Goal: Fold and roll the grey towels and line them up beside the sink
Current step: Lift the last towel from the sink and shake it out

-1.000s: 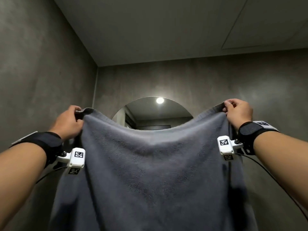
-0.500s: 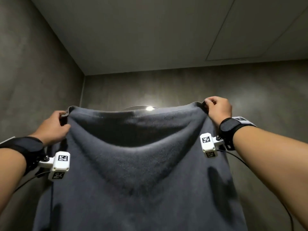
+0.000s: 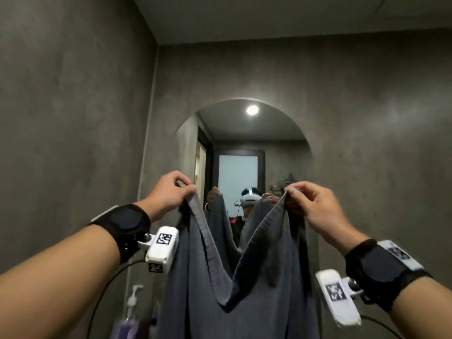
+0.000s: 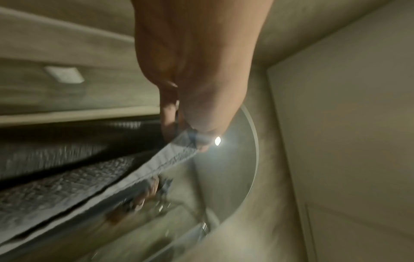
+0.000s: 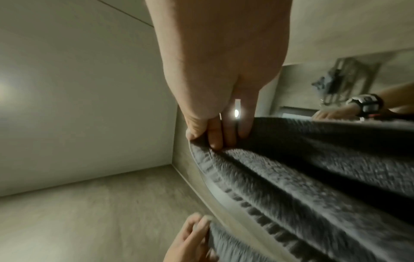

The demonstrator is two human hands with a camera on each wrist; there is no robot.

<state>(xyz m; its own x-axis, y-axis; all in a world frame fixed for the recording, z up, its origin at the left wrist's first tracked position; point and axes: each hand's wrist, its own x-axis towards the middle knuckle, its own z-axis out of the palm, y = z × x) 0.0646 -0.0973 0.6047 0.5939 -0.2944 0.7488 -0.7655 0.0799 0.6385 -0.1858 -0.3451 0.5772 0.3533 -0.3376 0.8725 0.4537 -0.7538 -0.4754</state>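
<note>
Towel (image 3: pixel 244 285) handling is at the first lengthwise fold: the grey towel is held up in the middle of the head view, in front of an arched mirror (image 3: pixel 281 133), and hangs down past the lower edge of the frame. One upper corner is pinched in the grip of the left hand (image 3: pixel 168 192) and the other in that of the right hand (image 3: pixel 315 211), fingers and thumb being curled onto the hem in both wrist views. A second ago the top edge was stretched wide and nearly straight between hands held well apart; now the hands have been brought near each other and the edge sags between them in a deep V. From this it is judged that the towel is being halved by bringing corner to corner, so that folding has only begun and rolling and lining up beside the sink remain undone. Neither sink nor bench can be seen, both presumably lying below the frame. A pump bottle (image 3: pixel 132 304) is seen at the lower left. No brand or readable writing is found; only black-and-white square marker patterns are carried on the white wrist cameras (image 3: pixel 161 248), and they cannot be read as text.
</note>
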